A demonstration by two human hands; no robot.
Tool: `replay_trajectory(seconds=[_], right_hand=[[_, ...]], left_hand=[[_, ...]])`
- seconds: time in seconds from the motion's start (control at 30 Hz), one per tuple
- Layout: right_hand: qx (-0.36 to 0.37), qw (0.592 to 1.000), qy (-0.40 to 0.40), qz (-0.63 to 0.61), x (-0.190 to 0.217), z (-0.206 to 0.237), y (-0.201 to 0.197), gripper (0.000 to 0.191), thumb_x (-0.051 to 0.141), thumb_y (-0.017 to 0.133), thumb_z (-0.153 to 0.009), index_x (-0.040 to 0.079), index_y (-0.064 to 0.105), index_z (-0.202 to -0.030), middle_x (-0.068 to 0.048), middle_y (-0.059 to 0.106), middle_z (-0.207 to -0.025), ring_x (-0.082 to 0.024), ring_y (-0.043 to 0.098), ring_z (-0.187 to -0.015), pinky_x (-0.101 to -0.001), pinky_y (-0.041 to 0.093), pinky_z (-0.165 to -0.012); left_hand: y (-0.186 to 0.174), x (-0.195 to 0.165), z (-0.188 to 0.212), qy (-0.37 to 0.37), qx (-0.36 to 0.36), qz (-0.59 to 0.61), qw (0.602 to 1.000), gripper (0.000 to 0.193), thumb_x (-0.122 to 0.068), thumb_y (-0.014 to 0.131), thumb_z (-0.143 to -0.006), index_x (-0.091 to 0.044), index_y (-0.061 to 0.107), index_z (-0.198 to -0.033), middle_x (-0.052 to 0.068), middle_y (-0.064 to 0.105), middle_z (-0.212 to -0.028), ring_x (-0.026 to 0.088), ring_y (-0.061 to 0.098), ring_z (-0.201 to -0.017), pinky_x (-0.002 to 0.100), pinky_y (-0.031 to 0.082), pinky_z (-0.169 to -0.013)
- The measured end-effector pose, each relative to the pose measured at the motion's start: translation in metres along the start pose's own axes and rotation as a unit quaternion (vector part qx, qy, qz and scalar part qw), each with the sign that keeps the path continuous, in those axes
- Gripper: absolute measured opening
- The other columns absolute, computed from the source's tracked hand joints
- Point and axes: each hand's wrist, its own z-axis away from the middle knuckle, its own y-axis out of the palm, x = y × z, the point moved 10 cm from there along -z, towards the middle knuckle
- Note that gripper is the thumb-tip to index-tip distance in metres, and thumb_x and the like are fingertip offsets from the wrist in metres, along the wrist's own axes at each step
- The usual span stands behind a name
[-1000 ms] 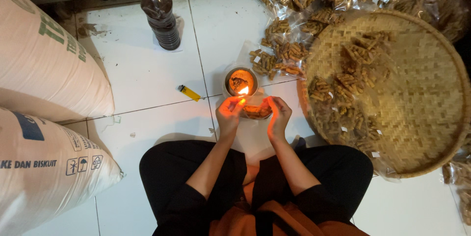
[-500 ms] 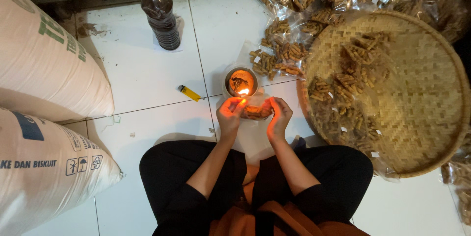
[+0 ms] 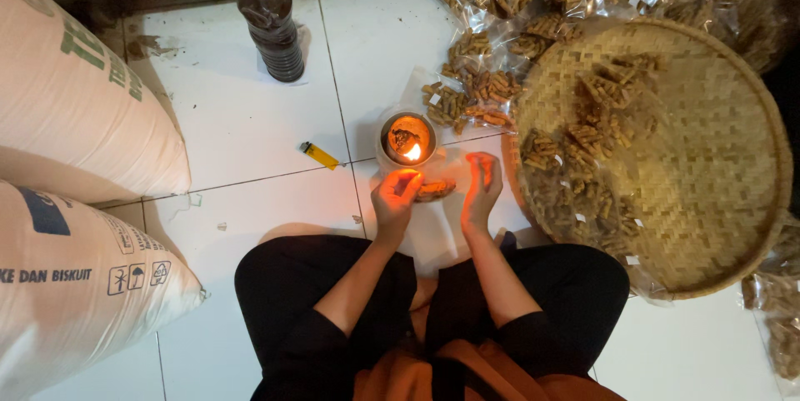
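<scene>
Snack packet (image 3: 435,191), a small clear bag of brown sticks, lies crosswise just below the burning lamp (image 3: 407,138), our left hand (image 3: 395,198) pinching its left end nearest the flame while our right hand (image 3: 482,187) hovers half-curled, seemingly empty, beside its other end.

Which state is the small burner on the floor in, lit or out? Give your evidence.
Lit. A bright orange flame shows at the edge of the small round burner, and its glow colours the left hand beside it.

Dim, flame-lit centre; sharp focus
</scene>
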Motion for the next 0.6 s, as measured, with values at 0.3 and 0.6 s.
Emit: replay_trajectory(seconds=[0.3,0.6], right_hand=[[0.266,0.892,-0.205,0.302,0.052,0.015,0.042,0.012,0.015,0.079,-0.085,0.008,0.075,-0.094,-0.008,0.072,-0.092,-0.029,0.067,-0.094,-0.0416,0.045,-0.104],[0.366,0.862,0.075,0.342,0.034,0.017,-0.051,0.009,0.014,0.068,-0.096,0.005,0.069,-0.095,-0.008,0.071,-0.079,-0.019,0.068,-0.068,-0.0327,0.052,-0.063]], left_hand=[[0.022,-0.014,0.019,0.049,0.081,-0.085,0.992,0.013,-0.005,0.073,-0.093,0.001,0.070,-0.105,0.006,0.073,-0.098,0.011,0.075,-0.090,0.023,0.062,-0.076],[0.014,-0.017,0.032,0.019,0.056,-0.006,0.998,0.011,-0.005,0.076,-0.095,0.001,0.071,-0.103,0.006,0.069,-0.096,0.009,0.067,-0.085,0.023,0.056,-0.075]])
